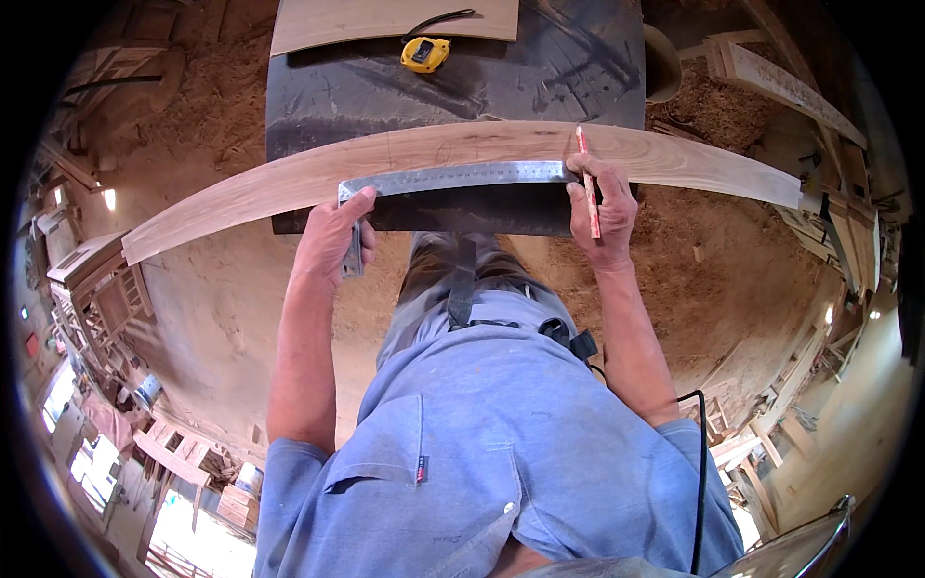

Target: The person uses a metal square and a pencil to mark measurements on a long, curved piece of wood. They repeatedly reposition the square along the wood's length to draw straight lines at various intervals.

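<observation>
Along the bench's (347, 101) near edge, over a board (462, 144), pinching a square (453, 178) in left fingers (360, 199) and a pencil (591, 210) in right fingers (607, 175).

Woodworking shop (sawdust (718, 108), wooden plank (462, 144)).

A long, pale brown wooden board (453, 144) lies across the dark worktop (540, 87), its ends reaching past both sides. A silver metal square (453, 176) with a graduated blade runs along the board's near edge; its short leg, gripped in the left hand (332, 226), points toward the person. A red-and-white pencil (593, 220) slants in the right hand (614, 207), beside the blade's right end, upper tip over the board.
</observation>
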{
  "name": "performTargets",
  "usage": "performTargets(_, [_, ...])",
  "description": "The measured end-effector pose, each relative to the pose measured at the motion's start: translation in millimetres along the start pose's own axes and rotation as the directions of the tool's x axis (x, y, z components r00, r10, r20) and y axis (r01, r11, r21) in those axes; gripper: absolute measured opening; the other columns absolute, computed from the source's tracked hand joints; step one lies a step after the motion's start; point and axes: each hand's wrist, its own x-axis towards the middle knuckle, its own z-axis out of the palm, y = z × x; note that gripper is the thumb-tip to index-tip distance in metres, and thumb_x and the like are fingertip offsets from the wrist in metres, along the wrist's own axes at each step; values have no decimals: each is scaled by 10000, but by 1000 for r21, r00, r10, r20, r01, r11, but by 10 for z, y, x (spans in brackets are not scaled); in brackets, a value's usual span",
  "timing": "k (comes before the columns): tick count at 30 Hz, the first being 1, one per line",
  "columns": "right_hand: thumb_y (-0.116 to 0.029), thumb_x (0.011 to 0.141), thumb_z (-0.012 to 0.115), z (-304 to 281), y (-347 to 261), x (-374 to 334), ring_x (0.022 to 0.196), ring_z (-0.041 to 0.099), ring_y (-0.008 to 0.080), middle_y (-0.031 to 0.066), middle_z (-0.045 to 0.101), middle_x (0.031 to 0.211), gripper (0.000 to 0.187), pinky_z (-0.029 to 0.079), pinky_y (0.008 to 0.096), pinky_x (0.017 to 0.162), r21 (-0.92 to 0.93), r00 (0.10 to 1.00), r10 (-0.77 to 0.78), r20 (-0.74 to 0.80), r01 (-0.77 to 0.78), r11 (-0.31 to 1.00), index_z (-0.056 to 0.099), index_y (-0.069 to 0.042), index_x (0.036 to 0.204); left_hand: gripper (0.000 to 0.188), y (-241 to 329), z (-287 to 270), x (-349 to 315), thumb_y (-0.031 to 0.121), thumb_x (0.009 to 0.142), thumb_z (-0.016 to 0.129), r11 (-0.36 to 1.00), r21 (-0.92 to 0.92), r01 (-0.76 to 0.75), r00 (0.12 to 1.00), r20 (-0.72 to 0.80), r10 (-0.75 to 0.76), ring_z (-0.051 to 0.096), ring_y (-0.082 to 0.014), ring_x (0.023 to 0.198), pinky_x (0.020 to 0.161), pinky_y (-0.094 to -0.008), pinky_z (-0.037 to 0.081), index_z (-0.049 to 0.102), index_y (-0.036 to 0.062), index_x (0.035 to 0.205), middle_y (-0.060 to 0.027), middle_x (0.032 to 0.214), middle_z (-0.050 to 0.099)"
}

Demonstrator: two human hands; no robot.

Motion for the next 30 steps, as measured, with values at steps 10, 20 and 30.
performTargets(10, [90,799,669,-17,-15,14,978,663,312,105,717,1036,382,536,385,886,11,1000,10,10,-10,1000,683,-54,1153,459,20,-19,16,450,954,754,1000,24,12,1000,8,-12,551,-158,430,422,-300,422,642,7,989,-72,590,599])
performTargets(20, [79,822,679,-36,-32,30,975,675,298,110,725,1044,374,543,372,896,17,1000,17,27,-17,1000,687,-51,1173,428,50,-6,8,441,966,740,997,81,6,1000,1,-6,549,-154,431,425,-300,423,633,27,951,-71,599,606])
performTargets(30, [-146,1074,620,100,-285,228,745,637,103,54,698,861,159,519,251,705,469,929,369,45,-345,813,646,7,1109,468,37,7,-4,495,959,748,996,88,1,1000,-8,0,539,-138,417,391,-288,408,632,42,989,-40,587,586])
